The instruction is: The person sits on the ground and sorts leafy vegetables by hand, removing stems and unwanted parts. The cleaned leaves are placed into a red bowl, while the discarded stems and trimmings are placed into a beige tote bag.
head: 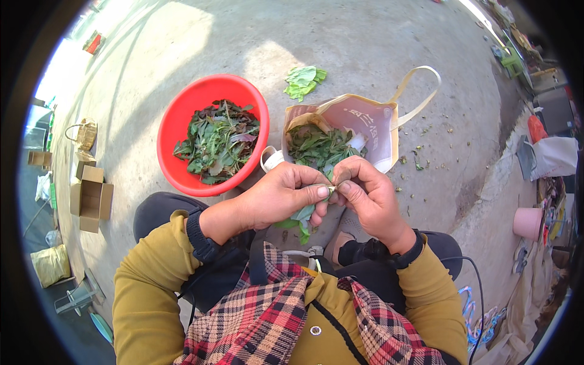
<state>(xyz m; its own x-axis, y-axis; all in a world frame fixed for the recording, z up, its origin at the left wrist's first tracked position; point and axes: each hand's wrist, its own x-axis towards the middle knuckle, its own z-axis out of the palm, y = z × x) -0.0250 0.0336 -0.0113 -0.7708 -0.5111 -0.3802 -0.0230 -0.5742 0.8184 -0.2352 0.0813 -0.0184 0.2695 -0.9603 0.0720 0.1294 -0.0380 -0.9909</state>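
Note:
My left hand (292,191) grips a leafy green stalk, its leaves (301,219) hanging below the fingers. With thumb and forefinger, my right hand (369,196) pinches the pale stem end of the same stalk, close against the left thumb. Just beyond both hands, a fabric tote bag (356,114) lies open with leafy greens (319,143) inside; one long handle sticks out to the right. To its left stands a red plastic basin (171,132), holding a heap of green and purplish leaves (219,141).
Pale green leaves (303,81) lie on the concrete floor (346,41) behind the bag. Small plant scraps (418,159) are scattered to the right. An open cardboard box (91,198) and a wicker basket (86,134) stand at left, a pink bucket (528,223) at right. A black cable (481,296) hangs beside my right knee.

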